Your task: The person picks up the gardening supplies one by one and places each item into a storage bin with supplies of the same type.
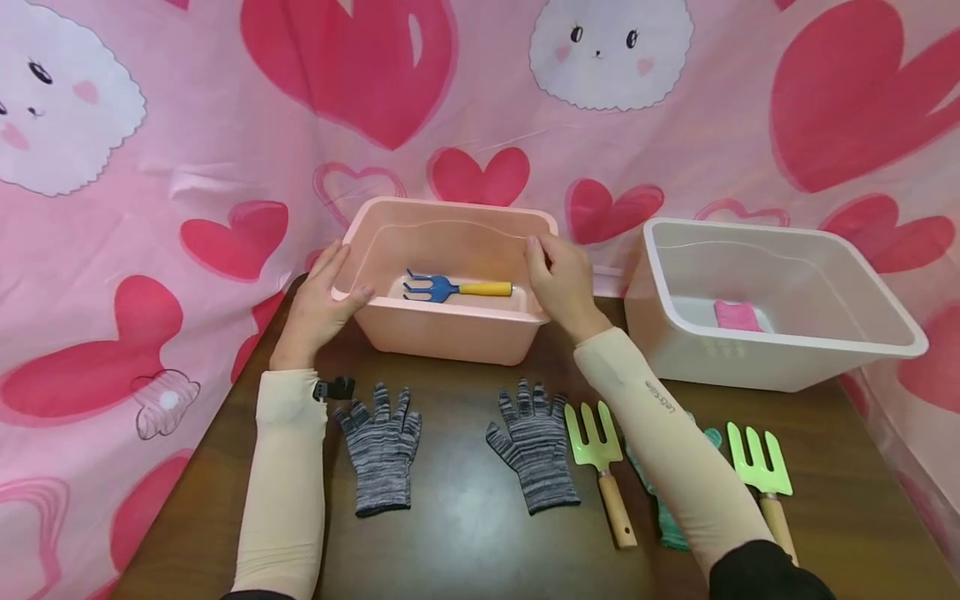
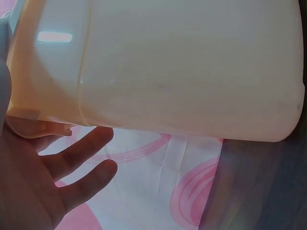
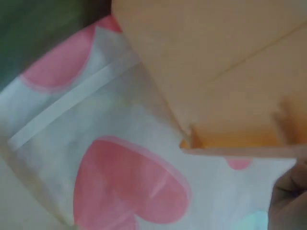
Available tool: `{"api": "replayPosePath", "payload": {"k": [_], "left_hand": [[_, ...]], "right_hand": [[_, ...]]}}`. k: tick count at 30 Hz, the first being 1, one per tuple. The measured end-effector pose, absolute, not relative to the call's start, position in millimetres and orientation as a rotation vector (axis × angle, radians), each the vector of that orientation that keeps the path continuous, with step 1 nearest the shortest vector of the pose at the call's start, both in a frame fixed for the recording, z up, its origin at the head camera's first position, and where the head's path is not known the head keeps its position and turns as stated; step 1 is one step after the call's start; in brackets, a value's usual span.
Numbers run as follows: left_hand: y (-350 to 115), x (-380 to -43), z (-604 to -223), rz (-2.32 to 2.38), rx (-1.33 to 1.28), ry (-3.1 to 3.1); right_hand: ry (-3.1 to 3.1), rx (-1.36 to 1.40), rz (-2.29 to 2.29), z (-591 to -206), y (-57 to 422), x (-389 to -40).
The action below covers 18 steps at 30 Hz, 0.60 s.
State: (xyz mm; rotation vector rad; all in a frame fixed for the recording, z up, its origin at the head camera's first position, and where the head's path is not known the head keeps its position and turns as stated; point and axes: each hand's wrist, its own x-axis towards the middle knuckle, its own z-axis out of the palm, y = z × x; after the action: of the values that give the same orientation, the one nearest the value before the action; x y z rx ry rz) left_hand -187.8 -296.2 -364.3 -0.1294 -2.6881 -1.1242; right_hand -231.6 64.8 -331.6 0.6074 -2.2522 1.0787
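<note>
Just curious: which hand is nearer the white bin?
Right. The right hand grips the pink bin's right rim, beside the white bin; the left hand holds the far left rim.

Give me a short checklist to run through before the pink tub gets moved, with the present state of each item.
1. Left hand on the pink tub: ok, thumb over the left rim, fingers along the outer wall.
2. Right hand on the tub: ok, fingers over the right rim.
3. Blue rake settled: ok, lying flat on the tub floor.
4. Tub level: ok in the head view; its underside cannot be seen, so cannot tell whether it is lifted.
5. Front path: not ok, two grey gloves and a green fork lie just before the tub.
6. White tub clearance: ok, a gap separates them.
</note>
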Motion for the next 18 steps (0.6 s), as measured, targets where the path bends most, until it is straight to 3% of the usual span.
{"api": "replayPosePath", "payload": {"k": [9,18], "left_hand": [[-293,-190,-361,-1.109,-0.123,-2.687],[-292,-186,-365,-1.129,-0.097,-2.683]], "right_hand": [[-2.539,0.524,1.135,-346,105,-136],[-3.167,0.431,0.723,-388,148,-38]]}}
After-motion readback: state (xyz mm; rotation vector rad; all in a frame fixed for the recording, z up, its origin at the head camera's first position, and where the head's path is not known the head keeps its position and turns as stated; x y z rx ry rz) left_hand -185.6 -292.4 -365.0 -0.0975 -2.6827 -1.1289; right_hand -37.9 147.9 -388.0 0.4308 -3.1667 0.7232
